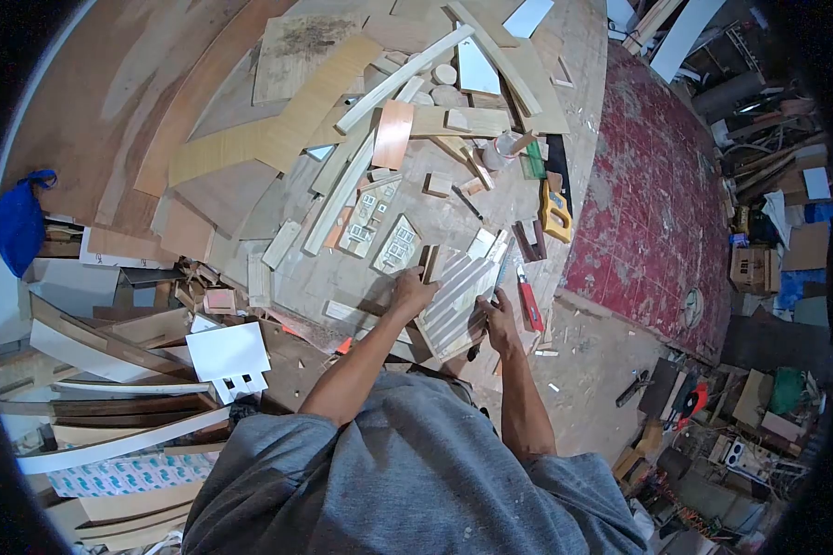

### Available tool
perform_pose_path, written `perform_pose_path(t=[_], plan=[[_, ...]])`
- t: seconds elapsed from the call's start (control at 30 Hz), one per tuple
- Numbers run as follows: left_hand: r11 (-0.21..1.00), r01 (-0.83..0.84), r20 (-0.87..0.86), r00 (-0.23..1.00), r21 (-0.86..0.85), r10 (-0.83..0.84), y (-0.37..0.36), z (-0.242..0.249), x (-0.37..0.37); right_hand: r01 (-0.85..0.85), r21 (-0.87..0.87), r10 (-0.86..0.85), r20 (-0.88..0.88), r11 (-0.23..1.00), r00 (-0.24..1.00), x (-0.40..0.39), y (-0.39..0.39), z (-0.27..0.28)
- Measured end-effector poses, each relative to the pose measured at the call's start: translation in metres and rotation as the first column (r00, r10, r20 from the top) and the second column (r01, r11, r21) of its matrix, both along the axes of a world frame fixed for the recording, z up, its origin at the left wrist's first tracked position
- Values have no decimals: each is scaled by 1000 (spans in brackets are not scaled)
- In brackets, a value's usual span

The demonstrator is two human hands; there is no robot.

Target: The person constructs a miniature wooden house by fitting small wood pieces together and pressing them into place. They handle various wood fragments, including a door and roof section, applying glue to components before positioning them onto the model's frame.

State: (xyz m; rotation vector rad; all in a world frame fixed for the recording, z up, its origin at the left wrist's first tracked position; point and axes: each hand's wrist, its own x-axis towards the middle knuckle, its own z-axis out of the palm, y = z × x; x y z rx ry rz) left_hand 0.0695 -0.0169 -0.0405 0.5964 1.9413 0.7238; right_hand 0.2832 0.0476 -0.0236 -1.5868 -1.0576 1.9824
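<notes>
A flat board with grey and pale stripes [457, 301] lies on the worktable in front of me. My left hand [415, 292] is at its left edge, its fingers closed against a small brown wooden block [430, 264]. At the board's right side is my right hand [498, 320], fingers curled in; what they hold, if anything, is hidden. Just right of that hand lies a red-handled cutter [529, 303]. Left of the board are two wooden pieces with small square window patterns, one nearer [398, 244] and one farther [363, 224].
Wood strips [405, 78] and sheet offcuts crowd the far part of the table. A yellow-handled saw [555, 215], a cup [502, 151] and dark brown blocks [529, 240] stand to the right. White curved panels [120, 442] are stacked at left; a worn red surface [648, 194] lies at right.
</notes>
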Motion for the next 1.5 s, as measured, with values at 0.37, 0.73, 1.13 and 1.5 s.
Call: perform_pose_path(t=[0.37, 0.73, 1.13, 1.5], plan=[[999, 22, 46, 999, -31, -20, -7, 10, -11, 0, -29, -1, -60, 1000, 998, -3, -15, 14], [999, 38, -25, 999, 5, -38, -21, 10, -17, -30, -146, 19, -74, 989, 997, -5, -28, 8], [996, 14, -53, 998, -85, -19, 32, 20, -5, 25, -21, -26, -36, 999, 999, -7, 21, -4], [992, 61, -87, 994, -111, -71, 44, -24, -7, 34, -15, -34, -65, 999, 997, -16, 29, 3]])
